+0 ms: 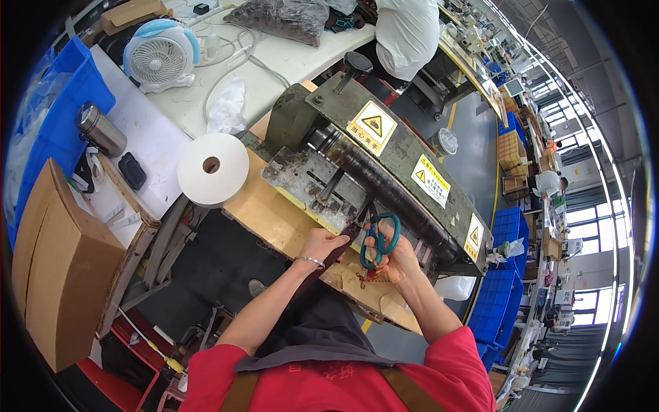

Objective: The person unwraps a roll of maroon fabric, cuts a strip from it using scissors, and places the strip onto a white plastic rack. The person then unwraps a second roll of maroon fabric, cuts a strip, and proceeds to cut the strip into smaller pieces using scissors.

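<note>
My left hand (321,248), with a bracelet at its wrist, grips a dark brown strip (352,232) between thumb and fingers. The strip slants from the machine's metal bed down toward my apron. In my right hand (401,262) is a pair of scissors (396,232) with teal loop handles. Their dark blades lie by the strip's upper end; whether they touch it I cannot tell. Both hands are at the front of a worn green roller machine (405,152). Its dark steel roller (384,187) lies just beyond the scissors, above a scuffed metal bed (295,172).
A large white tape roll (233,168) sits left of the machine. Farther left are a cardboard box (72,261), steel flask (103,130), blue bin (65,103) and small fan (156,58). Another person (406,38) in white is beyond the machine. Blue crates (491,309) stand at right.
</note>
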`<control>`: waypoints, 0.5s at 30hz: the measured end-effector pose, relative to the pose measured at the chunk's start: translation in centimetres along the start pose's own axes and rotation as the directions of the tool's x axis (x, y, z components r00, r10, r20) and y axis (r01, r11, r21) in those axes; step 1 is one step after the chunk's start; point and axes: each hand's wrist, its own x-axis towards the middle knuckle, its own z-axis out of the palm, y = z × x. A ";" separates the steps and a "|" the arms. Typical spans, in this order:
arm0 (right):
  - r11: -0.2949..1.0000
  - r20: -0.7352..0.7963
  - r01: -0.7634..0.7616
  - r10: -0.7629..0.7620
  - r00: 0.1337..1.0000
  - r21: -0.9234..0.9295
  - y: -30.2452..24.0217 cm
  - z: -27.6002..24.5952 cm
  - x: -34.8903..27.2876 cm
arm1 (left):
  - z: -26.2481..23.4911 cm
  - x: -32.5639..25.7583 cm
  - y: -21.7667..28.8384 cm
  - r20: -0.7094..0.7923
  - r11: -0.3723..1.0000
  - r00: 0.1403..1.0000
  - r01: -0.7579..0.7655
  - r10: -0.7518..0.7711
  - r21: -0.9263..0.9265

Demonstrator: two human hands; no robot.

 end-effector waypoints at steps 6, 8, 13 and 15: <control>0.982 -0.033 -0.042 0.037 0.999 -0.184 2.2 0.1 -1.1 | -0.8 0.0 -1.9 0.103 0.996 0.991 -0.084 0.084 -0.003; 0.966 -0.047 -0.038 0.027 0.999 -0.256 2.8 -0.1 -1.5 | -0.9 -0.5 -2.0 0.112 0.996 0.990 -0.085 0.085 0.000; 0.905 0.029 0.031 -0.021 0.999 -0.425 4.2 -0.9 -3.0 | -1.5 -1.8 -1.1 0.120 0.980 0.985 -0.139 0.123 0.140; 0.875 0.044 0.046 -0.029 0.999 -0.482 4.9 -2.2 -4.5 | -2.2 -3.2 1.6 0.191 0.551 0.906 -0.386 0.377 0.740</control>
